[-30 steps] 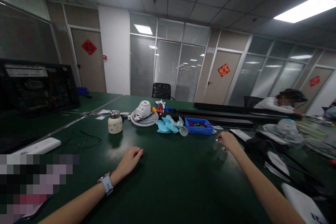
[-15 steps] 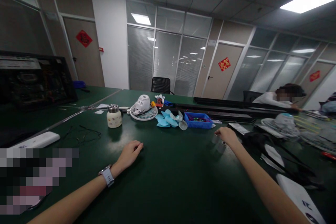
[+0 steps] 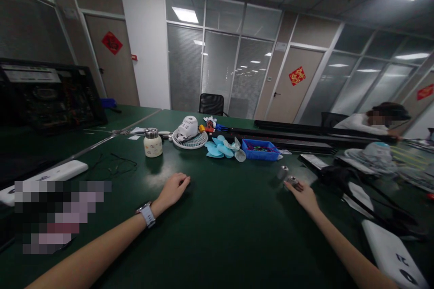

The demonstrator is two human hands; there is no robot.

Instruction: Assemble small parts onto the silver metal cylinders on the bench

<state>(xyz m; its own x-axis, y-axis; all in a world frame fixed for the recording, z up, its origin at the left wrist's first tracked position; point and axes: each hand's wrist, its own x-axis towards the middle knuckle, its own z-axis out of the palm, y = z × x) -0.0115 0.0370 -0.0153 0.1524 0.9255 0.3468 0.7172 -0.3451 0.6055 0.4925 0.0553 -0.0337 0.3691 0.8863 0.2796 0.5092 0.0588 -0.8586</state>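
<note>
The step in hand looks to be taking hold of the nearer silvery cylinder (image 3: 293, 180) — the right hand (image 3: 304, 195) has thumb and fingers around its sides, seemingly pinching it, though how firmly I cannot tell; this cylinder stands on the table (image 3: 217, 235), the farther silvery cylinder (image 3: 283, 172) just beyond it to the left. Lifting or shifting the held one would call for a steady pinch and care not to knock its neighbour; the left hand (image 3: 174, 188) lies on the table, fingers loosely bent, their undersides hidden, so I cannot tell whether its grip is closed.

Of the containers, the blue plastic tray (image 3: 262, 156) holds a tangle of small dark and coloured pieces (image 3: 259, 148), too small to name; the cream jar (image 3: 153, 147) wears its metal lid (image 3: 151, 133) — contents hidden; the pale-blue fan blades (image 3: 219, 148) lie just left of the tray.
</note>
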